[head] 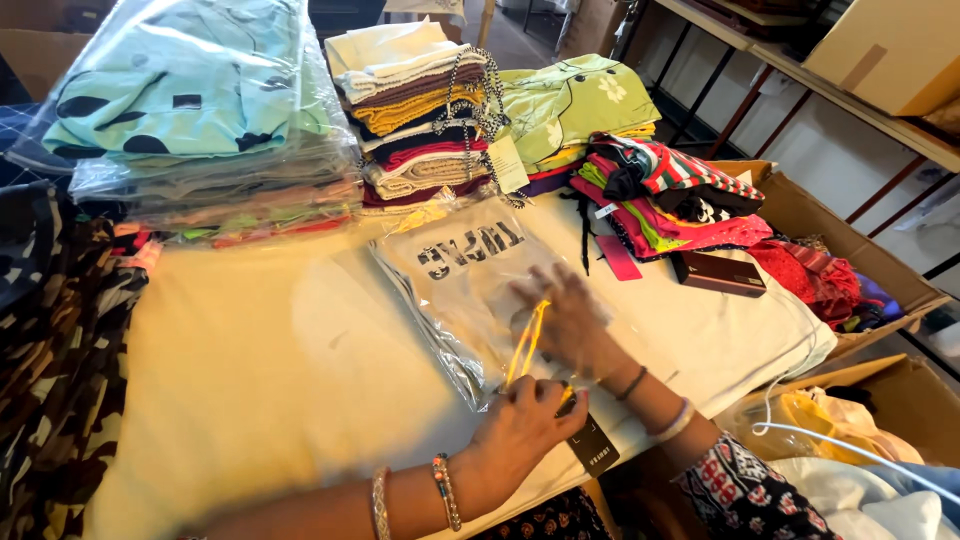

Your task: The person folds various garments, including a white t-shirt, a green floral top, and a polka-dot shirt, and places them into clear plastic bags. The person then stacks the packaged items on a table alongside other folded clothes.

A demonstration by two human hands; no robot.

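The left hand pinched a yellow strap at the near edge of the cream tabletop, while the right hand lay spread inside the clear plastic bag.

Light: bright, even daylight across the cream cloth-covered counter.
Glare: sheen on the clear plastic garment bags.
Blur: the right hand smeared by motion.
Shadows: soft, faint.
Edges: wide-angle bending at the metal shelf.
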